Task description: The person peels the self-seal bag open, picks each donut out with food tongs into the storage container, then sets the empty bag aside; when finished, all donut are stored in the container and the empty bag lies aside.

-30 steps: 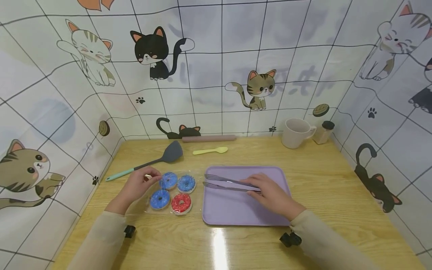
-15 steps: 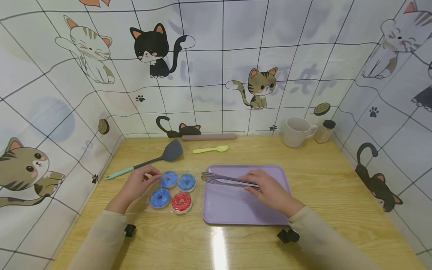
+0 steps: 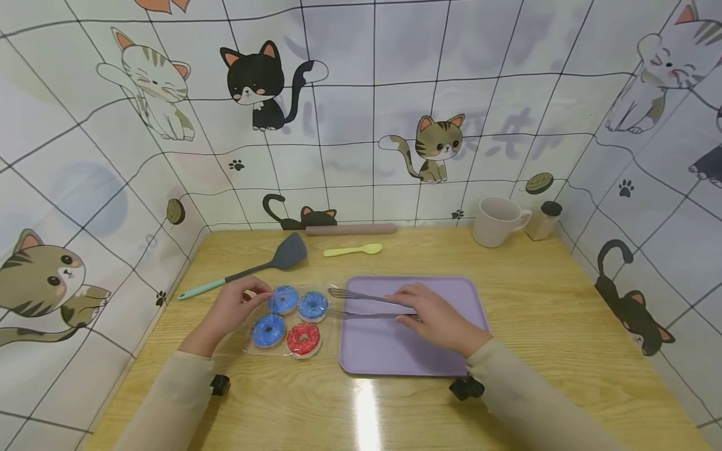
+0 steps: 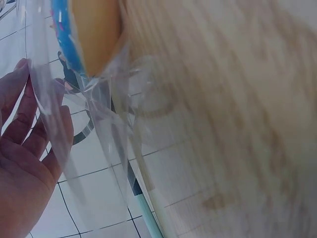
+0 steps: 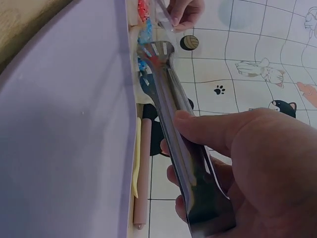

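While left hand [image 3: 228, 310] pinches edge of clear bag [image 3: 282, 316], steadying four doughnuts [image 3: 287, 318] on table [image 3: 536, 313] left of purple tray [image 3: 395, 347]; right hand [image 3: 437, 316] clasps metal tongs [image 3: 361, 304], tips parted, aimed toward bag.

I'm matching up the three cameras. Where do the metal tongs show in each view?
Head: the tongs lie centre frame, tips reaching left off the purple tray towards the donuts, held by the right hand.
Left wrist: not in it.
Right wrist: the tongs run up the middle from the hand.
Shared landmark: the clear donut bag.
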Demonstrator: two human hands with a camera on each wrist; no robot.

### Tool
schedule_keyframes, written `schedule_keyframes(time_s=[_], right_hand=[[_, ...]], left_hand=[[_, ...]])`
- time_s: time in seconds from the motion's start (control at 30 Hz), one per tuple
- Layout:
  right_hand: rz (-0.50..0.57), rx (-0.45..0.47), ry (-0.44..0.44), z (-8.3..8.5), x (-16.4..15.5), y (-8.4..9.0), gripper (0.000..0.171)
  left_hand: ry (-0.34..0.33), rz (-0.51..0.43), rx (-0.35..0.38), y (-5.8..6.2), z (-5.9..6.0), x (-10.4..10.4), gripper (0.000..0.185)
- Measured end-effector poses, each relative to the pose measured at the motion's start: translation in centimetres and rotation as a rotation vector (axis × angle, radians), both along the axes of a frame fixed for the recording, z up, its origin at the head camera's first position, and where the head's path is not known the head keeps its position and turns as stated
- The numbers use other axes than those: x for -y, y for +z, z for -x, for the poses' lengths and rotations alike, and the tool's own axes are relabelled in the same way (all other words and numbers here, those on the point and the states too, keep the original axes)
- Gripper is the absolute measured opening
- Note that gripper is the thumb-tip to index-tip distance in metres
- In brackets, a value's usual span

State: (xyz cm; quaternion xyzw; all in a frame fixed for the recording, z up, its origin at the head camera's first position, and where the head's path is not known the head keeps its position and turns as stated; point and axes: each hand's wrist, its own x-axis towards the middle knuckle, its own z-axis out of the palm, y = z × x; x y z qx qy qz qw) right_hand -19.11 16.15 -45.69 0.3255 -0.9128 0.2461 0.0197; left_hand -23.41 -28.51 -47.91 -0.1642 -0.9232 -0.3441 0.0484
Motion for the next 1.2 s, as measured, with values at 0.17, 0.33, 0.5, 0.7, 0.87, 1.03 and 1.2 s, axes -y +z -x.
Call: schedule_keyframes(time_s=[0.17,0.33,0.5,0.7,0.87,1.03,1.2], right_hand=[[0.008,0.038,0.023,0.3,0.0,0.2,0.048],[0.011,0.088,0.039,0.7,0.3,0.2,0.048],[-0.029,0.100,0.041,1.1,1.3,0.3,0.051],[-0.063,0.061,0.039,1.3,2.1,0.0,0.053],[-0.038,0.033,0.027,1.0,2.0,-0.1,0.051],[0.009,0.026,0.022,0.5,1.3,-0.2,0.051],[0.056,0.028,0.000,-0.1,0.0,-0.2,0.050]], left_hand=[[-0.004,-0.007,0.006,0.2,-0.2,-0.3,0.006],[-0.006,-0.011,0.007,0.0,-0.1,-0.2,0.007],[-0.013,-0.023,0.009,-0.2,-0.1,-0.2,0.008],[-0.012,-0.014,0.003,-0.3,-0.1,-0.4,0.008],[0.002,-0.002,0.003,-0.1,-0.1,-0.3,0.007],[0.013,0.015,0.017,0.0,-0.1,-0.1,0.006],[0.015,0.027,0.014,-0.1,-0.2,0.1,0.006]])
